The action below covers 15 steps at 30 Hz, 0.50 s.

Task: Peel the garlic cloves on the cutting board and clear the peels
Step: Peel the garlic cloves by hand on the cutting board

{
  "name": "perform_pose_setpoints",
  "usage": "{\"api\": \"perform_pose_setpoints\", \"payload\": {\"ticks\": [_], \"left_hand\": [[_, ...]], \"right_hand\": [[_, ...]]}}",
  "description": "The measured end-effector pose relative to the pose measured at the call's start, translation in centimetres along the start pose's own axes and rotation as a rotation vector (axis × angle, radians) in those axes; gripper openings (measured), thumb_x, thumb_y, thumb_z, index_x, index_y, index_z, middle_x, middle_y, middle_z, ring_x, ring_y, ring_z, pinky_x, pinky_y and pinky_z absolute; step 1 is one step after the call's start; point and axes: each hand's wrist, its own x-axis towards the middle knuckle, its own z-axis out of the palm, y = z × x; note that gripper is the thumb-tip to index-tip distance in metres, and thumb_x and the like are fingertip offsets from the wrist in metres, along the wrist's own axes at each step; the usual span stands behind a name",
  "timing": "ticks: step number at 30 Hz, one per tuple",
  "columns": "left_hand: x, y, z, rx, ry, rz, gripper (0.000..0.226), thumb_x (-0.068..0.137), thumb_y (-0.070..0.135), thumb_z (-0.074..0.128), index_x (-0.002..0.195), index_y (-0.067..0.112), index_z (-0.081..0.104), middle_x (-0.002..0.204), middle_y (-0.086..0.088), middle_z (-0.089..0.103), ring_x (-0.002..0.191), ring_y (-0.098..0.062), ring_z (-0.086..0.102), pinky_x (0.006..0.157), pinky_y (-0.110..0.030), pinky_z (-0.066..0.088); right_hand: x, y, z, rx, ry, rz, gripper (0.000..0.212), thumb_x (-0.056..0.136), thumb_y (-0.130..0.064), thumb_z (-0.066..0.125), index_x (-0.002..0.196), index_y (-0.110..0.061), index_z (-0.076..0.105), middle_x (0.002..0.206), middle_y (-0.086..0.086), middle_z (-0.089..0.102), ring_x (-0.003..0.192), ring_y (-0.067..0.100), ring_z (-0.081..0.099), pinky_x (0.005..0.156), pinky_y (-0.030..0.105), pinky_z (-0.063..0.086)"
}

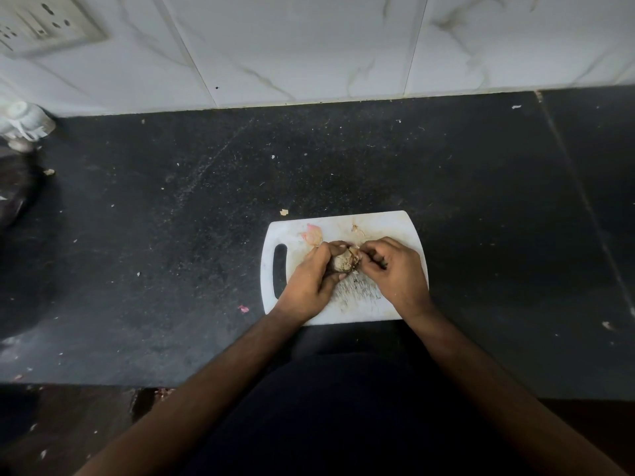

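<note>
Left hand (314, 276) grip curls round garlic (345, 262); right hand (391, 266) pinches its peel

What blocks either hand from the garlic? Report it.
Nothing visible does. The left hand grips the garlic over the cutting board, and the right hand pinches its skin directly.

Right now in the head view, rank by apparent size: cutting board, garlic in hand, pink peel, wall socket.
1. cutting board
2. wall socket, cropped at the frame edge
3. garlic, partly hidden by the hands, and pink peel: too close to rank
</note>
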Motion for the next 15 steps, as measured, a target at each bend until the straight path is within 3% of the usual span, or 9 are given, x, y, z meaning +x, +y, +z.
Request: {"api": "perform_pose_setpoints", "payload": {"ticks": [4,7,11,15], "left_hand": [[0.0,0.2,-0.2,-0.047,0.012,-0.039,0.036,0.096,0.005,0.066,0.127,0.013,0.049,0.139,0.002,0.059,0.128,-0.007,0.057,0.108,-0.028,0.048],[-0.1,0.2,-0.2,-0.084,0.023,-0.044,0.038,0.096,0.006,0.067,0.128,0.014,0.049,0.139,0.004,0.06,0.127,-0.008,0.058,0.108,-0.032,0.05],[-0.1,0.4,-0.2,-0.097,0.038,-0.021,0.038,0.095,0.004,0.068,0.129,0.01,0.05,0.136,0.002,0.061,0.125,-0.011,0.06,0.106,-0.034,0.051],[0.0,0.6,-0.3,-0.056,0.059,0.039,0.042,0.096,0.002,0.066,0.135,0.005,0.053,0.139,-0.003,0.057,0.131,-0.011,0.055,0.109,-0.035,0.048]], "right_hand": [[0.1,0.5,0.1,0.067,0.08,0.119,0.007,0.092,-0.009,0.073,0.099,-0.009,0.073,0.089,-0.004,0.067,0.071,0.009,0.068,0.06,0.032,0.062],[0.1,0.5,0.1,0.038,0.092,0.11,0.024,0.096,-0.006,0.064,0.119,-0.012,0.069,0.11,-0.002,0.067,0.091,0.013,0.07,0.072,0.039,0.064],[-0.6,-0.7,-0.2,-0.053,-0.013,-0.106,0.04,0.095,-0.005,0.047,0.128,-0.013,0.067,0.127,-0.004,0.061,0.115,0.01,0.063,0.091,0.034,0.058],[-0.9,-0.7,-0.2,-0.048,-0.063,-0.183,0.029,0.102,-0.019,0.054,0.126,-0.012,0.069,0.12,-0.005,0.061,0.108,0.009,0.063,0.083,0.029,0.058]]}}
